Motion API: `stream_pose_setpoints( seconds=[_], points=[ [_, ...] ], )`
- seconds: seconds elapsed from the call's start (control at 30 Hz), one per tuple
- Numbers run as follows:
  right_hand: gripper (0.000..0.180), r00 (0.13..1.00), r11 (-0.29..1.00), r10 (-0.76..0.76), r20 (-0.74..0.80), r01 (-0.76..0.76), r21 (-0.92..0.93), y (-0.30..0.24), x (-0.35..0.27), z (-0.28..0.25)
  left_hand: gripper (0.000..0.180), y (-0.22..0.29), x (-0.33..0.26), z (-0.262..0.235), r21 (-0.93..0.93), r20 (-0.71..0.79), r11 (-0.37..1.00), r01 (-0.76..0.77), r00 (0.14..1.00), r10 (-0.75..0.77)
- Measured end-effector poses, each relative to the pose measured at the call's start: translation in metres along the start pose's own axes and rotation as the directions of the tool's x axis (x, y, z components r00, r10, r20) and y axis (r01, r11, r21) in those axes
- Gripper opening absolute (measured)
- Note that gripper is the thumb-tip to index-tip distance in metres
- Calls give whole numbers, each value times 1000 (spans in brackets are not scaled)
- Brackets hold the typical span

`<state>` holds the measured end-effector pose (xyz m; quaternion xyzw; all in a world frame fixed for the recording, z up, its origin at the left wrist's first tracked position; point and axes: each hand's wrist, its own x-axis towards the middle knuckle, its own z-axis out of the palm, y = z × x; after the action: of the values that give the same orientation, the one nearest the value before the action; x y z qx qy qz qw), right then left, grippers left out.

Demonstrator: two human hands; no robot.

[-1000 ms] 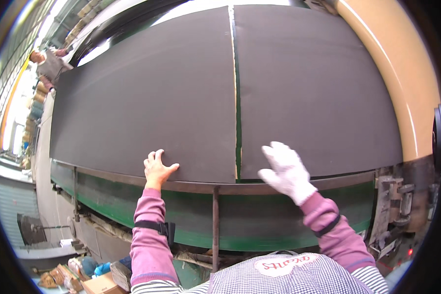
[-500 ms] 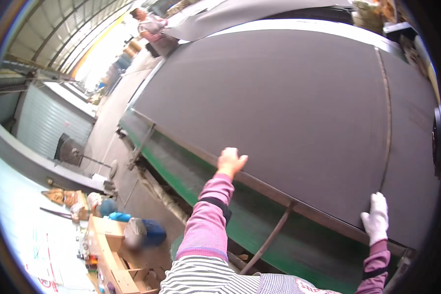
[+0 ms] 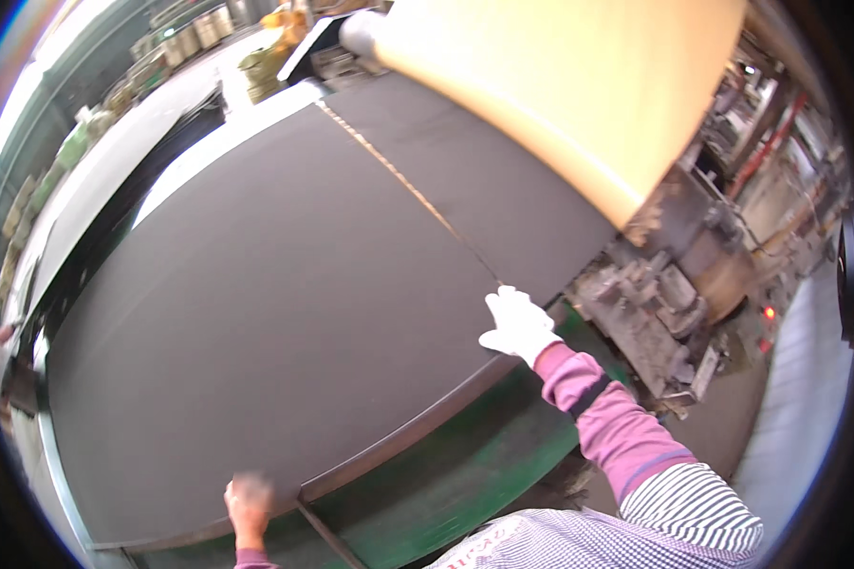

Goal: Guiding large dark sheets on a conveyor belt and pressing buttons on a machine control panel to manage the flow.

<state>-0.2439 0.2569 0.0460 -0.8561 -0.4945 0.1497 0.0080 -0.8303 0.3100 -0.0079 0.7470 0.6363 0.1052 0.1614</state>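
The left hand (image 3: 249, 505) is showing blurred near the lower edge, so whether its fingers are spread or pressed together is impossible to tell; it is bare and is resting at the near edge of the large dark sheet (image 3: 256, 322), about where a metal rail (image 3: 399, 444) is running under that edge. Its forearm is being cut off by the picture's bottom. The right hand (image 3: 517, 324) is wearing a white glove and is lying flat with the fingers close together and the thumb out to the side, pressing on the sheet's near corner, right at the thin seam (image 3: 408, 185) that is dividing the big sheet from a second dark sheet (image 3: 503, 190) beyond it. So two dark sheets are lying side by side on the green table (image 3: 465, 474), touching along that seam.

One wide tan roll (image 3: 579, 85) is hanging over the far sheet, covering its far end. The grey machine (image 3: 655, 313) to the right is partly hiding under the roll, and its parts are too crowded to make out. Stacked goods along the upper left are too small and bent by the lens to count.
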Motion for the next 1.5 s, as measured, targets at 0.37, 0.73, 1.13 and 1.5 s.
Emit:
stream_pose_setpoints(
  seconds=[0.37,0.73,1.13,1.5],
  points=[
    [41,985,992,84,-151,-68,105,139,82,-5,47,119,30,-12,209,265,942,-261,943,202],
    [31,914,991,-14,-406,67,116,144,70,-16,55,298,53,65,160,253,940,-302,933,257],
    [25,959,772,-284,2,228,593,27,-165,40,61,112,50,82,180,290,913,-365,907,306],
    [35,900,909,-86,427,-105,404,84,-253,67,79,216,22,67,280,257,941,-189,959,116]
  ],
)
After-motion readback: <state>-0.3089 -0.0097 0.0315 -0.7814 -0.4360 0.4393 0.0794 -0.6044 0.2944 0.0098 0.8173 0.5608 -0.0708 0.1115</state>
